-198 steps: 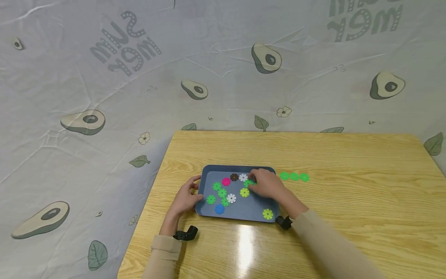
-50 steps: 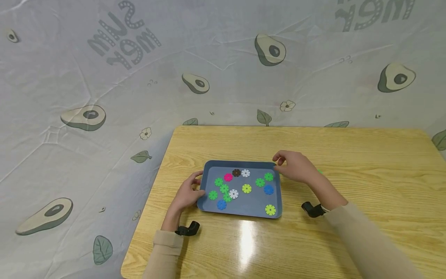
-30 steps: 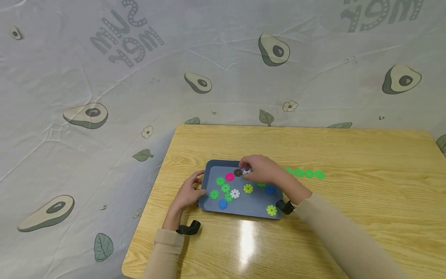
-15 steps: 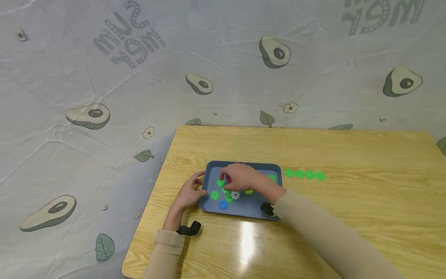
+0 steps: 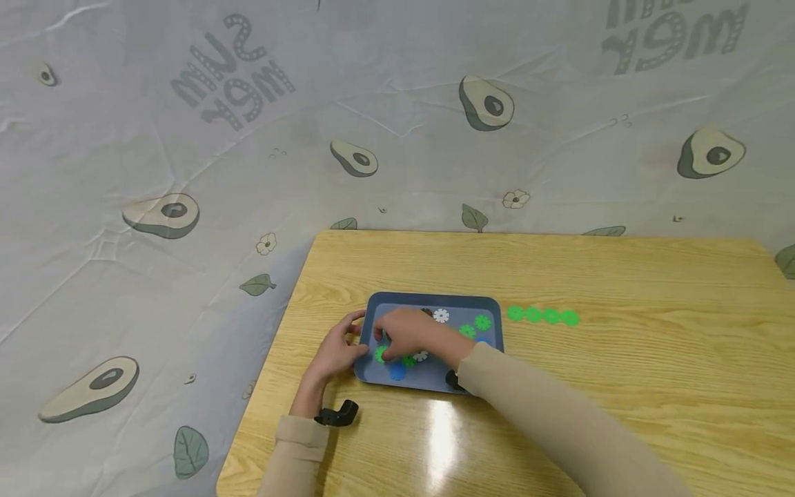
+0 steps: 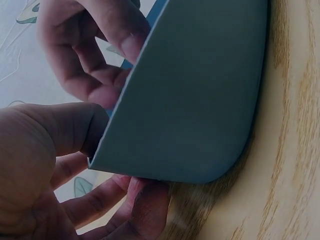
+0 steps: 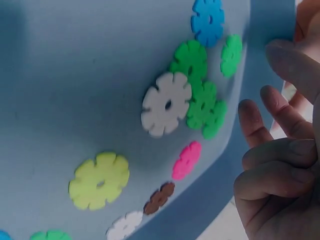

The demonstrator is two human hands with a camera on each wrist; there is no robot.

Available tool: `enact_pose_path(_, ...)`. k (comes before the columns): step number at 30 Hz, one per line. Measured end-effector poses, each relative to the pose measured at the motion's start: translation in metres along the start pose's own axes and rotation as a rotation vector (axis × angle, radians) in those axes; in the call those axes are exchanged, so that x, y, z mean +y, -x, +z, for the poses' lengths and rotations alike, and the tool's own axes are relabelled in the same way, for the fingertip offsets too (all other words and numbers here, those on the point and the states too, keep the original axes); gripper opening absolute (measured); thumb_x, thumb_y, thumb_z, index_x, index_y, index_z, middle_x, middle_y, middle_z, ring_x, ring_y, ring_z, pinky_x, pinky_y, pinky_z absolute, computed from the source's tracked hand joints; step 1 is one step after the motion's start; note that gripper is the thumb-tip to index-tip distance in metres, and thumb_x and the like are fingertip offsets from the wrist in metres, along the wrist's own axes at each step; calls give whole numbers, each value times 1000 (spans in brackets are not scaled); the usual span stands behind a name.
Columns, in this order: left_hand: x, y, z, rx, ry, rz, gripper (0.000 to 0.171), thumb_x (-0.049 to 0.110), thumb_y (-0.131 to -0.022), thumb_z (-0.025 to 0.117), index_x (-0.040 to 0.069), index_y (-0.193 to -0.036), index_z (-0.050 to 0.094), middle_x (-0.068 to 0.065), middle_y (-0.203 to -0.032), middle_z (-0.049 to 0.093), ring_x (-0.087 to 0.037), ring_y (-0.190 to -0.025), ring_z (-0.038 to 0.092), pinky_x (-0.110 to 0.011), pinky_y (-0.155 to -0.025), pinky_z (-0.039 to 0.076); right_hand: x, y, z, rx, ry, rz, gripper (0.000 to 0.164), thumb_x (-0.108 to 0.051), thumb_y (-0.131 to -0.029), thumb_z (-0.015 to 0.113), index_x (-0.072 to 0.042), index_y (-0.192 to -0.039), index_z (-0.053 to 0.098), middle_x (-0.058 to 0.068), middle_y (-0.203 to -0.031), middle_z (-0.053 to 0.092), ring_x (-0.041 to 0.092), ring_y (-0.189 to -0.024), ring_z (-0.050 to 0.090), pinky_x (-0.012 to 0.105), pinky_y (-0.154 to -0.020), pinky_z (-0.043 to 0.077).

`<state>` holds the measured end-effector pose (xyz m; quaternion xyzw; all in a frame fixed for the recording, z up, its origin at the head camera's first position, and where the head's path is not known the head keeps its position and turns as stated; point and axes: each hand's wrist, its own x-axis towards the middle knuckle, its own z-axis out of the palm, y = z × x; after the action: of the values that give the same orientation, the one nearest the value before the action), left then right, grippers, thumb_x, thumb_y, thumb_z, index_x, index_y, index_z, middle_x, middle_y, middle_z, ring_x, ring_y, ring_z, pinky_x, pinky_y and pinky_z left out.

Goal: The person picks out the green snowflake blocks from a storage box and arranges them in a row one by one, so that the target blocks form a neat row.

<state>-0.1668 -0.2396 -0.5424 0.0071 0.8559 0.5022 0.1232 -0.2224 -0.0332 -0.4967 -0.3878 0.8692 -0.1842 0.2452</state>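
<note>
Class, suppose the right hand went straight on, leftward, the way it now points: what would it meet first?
Probably the tray's left wall, which the left hand holds; depth is unclear, so the right hand might touch the left thumb first.

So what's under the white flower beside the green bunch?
A green disc pokes out from under the white disc, in the tray. Anything else beneath the white disc is covered, so I can't see it.

- Head: well back, faces forward, down over table (image 5: 646, 386), tray (image 5: 435, 301).
- Left wrist: low, close, faces tray's outer wall (image 6: 185, 95).
- Right wrist: close, looks into tray; shares discs (image 7: 155, 100) with head view.
</note>
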Motion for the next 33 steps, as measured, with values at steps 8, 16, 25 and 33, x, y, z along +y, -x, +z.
enact_pose_path(8,0,-1,3,-4,8,6,72,-5,-88,68,11,-155,48,-21,-118,60,-20,-68,58,-34,-64,50,-2,-4,6,-1,83,59,27,-31,-88,82,-16,-108,73,-5,-88,63,15,-77,58,37,-70,50)
enact_pose_path(16,-1,0,2,2,14,-7,72,-5,-88,69,13,-155,49,-20,-119,60,-21,-66,57,-35,-65,50,0,-10,14,2,154,71,22,-30,-86,83,-18,-101,71,-7,-87,62,14,-76,57,38,-69,51)
enact_pose_path(25,1,1,2,5,9,-14,73,-4,-87,69,13,-154,49,-20,-119,61,-19,-63,56,-34,-63,49,-2,-14,20,-8,155,91,18,-30,-86,82,-21,-95,70,-8,-85,59,14,-74,56,37,-68,49)
enact_pose_path(33,0,0,1,6,-5,-18,74,-3,-85,69,13,-154,49,-20,-120,61,-19,-65,57,-33,-64,50,-1,-10,16,-12,72,106,14,-21,-87,80,-18,-93,67,-7,-83,60,13,-71,56,33,-65,48)
